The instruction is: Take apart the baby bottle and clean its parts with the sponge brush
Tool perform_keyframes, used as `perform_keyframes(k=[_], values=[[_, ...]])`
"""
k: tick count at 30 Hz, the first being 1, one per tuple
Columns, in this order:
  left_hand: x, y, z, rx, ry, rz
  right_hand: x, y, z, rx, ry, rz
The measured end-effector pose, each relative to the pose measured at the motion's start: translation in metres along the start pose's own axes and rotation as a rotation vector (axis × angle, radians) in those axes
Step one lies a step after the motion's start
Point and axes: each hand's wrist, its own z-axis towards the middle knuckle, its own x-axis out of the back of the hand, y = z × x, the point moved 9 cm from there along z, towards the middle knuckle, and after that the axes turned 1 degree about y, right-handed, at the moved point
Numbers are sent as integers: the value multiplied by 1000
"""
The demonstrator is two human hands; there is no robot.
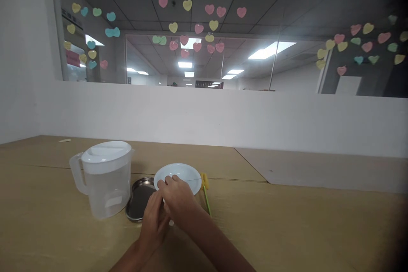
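My left hand [154, 214] and my right hand [178, 197] meet in front of a white bowl [195, 174], fingers closed and touching each other. Whatever they grip between them is hidden by the fingers. A thin line, perhaps a wire or thread, runs from my right hand across the bowl toward its right rim. Just left of my left hand lies an oval metal tray [140, 199], partly covered by it. A small whitish bit [171, 222] shows below my right hand; I cannot make out what it is.
A clear plastic pitcher [108, 187] with a white lid stands to the left, its handle pointing left. Right of the bowl lies a green stick [207, 202] with a yellow end [205, 180]. A pale flat scrap [65, 140] lies far left. A white wall [207, 114] stands behind the table.
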Motion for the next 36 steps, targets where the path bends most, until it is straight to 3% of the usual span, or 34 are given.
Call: perform_keyframes(k=[7,12,18,21,23,25,28,31,33,36], values=[[8,10,5,-54,51,9,5,-1,-1,19,35,18],[8,2,5,-14,62,21,4,12,3,-2,117,137],[8,10,5,-101,60,95,18,38,-4,-163,265,665],[7,14,4,-148,72,111,12,49,-5,-271,234,1117],[5,13,4,-133,61,111,5,59,-5,-357,219,1274],[4,12,5,-97,47,108,3,79,-8,-455,293,1178],[5,11,6,-66,32,113,0,108,-14,-544,355,755],[5,9,6,-63,25,128,-23,119,-12,-545,172,492],[3,8,6,-71,17,141,-31,118,-12,-535,91,442],[1,8,6,-100,16,160,-19,102,-12,-465,122,549]])
